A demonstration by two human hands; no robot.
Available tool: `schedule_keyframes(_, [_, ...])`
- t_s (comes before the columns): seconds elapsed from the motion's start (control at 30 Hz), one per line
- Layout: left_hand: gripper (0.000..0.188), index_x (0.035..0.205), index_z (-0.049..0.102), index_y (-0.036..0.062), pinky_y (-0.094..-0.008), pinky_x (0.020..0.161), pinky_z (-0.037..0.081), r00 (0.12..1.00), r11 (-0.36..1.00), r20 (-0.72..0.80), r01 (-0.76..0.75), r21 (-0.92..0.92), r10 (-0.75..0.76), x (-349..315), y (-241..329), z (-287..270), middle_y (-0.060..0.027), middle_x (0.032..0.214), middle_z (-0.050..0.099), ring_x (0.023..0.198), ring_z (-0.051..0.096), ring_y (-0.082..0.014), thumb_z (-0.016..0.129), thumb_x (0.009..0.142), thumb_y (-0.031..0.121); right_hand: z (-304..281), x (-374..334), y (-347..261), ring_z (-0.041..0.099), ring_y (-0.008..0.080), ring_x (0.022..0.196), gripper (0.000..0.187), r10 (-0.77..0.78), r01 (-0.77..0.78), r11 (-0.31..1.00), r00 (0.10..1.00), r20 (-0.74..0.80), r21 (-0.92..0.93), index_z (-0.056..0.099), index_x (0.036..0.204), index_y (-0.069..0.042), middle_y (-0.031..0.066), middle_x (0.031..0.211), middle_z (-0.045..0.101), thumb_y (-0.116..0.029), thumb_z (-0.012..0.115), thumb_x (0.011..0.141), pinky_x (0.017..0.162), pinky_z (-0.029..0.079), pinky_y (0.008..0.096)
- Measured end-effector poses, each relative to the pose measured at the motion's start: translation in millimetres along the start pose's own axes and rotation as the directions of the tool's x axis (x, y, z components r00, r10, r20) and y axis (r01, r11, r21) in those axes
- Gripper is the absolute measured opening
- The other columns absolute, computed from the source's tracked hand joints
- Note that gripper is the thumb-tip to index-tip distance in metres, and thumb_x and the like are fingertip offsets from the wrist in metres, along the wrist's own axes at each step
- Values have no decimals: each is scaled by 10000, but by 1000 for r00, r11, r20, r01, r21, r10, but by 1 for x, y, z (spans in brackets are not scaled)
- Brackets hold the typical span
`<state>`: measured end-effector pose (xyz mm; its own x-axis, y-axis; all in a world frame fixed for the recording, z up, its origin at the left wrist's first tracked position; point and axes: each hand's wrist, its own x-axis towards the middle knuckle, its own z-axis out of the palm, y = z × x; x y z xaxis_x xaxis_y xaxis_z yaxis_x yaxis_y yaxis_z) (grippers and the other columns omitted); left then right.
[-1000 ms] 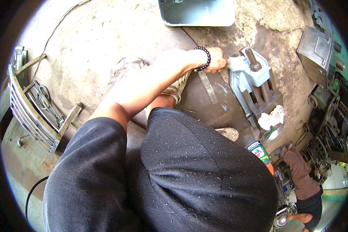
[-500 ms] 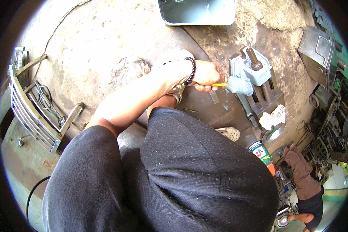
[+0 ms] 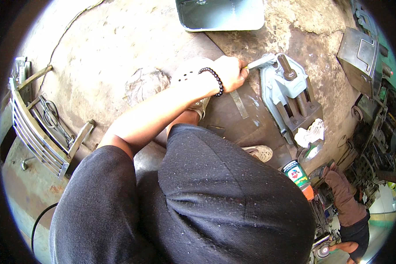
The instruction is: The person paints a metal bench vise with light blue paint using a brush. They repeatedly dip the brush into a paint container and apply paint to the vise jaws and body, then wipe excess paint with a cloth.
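Note:
My left hand [image 3: 231,75], with a beaded black bracelet at the wrist, is closed around the yellow handle of a paintbrush [image 3: 263,61]. Its bristles, coated pale blue-grey, meet the upper left end of a heavy metal piece [image 3: 282,83] that looks like a vise. That piece is largely covered in wet-looking pale blue-grey paint, while its thick screw and bars [image 3: 288,68] show brown-grey. A crumpled white cloth [image 3: 310,133] lies at its near end. My right hand is out of sight.
A blue-grey rectangular metal bin [image 3: 220,16] stands ahead. A slatted metal frame [image 3: 39,127] is at left, a metal box [image 3: 360,61] at right. Near my leg stands a labelled can [image 3: 296,173]. Another person [image 3: 345,193] works with a grinder [image 3: 323,251] at lower right.
My left hand has lifted away and slightly left, turning the brush upward. The bristles have shifted from the middle of the vise-like piece to its upper left end.

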<state>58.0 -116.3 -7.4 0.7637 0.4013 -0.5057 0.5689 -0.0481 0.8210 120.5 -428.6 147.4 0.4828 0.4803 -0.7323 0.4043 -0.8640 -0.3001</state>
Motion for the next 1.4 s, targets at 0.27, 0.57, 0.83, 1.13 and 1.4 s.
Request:
schedule_keyframes(0.27, [403,1234,635,37,-474,891,509,998,993,-61,-11,-121,3,15,1,6,-249,1003,692,989,661,-414,490,981,316,2,-1,1,598,364,1140,539,34,-34,999,999,16,8,507,1376,-21,241,1225,602,-201,696,905,972,474,420])
schedule_keyframes(0.57, [364,1200,607,0,-473,859,518,960,989,-240,-149,-9,142,43,-2,9,-270,992,675,953,659,-431,504,993,281,1,-2,1,600,351,1141,525,53,-53,999,998,25,11,508,1382,-31,228,1227,608,-207,684,919,978,468,420])
schedule_keyframes(0.83, [380,1319,529,39,-462,864,520,899,988,-411,-149,44,154,26,-12,15,-253,1011,645,968,639,-406,493,989,223,10,1,4,608,329,1113,529,58,-59,997,998,31,54,507,1389,-38,219,1208,617,-204,688,920,966,471,404])
schedule_keyframes(1.13, [315,1182,616,32,-494,828,516,906,973,-358,-196,122,227,37,-8,22,-269,925,610,926,626,-434,578,909,186,21,0,23,618,332,1100,547,-20,20,999,1000,-17,26,503,1392,-39,223,1184,625,-189,708,908,953,479,389])
schedule_keyframes(1.4, [296,1127,643,-3,-502,901,486,934,962,-230,-261,76,272,58,0,37,-311,961,632,985,608,-456,546,923,189,25,0,25,615,331,1096,541,-26,26,1000,1000,-8,4,502,1390,-32,215,1184,623,-200,701,915,942,480,391])
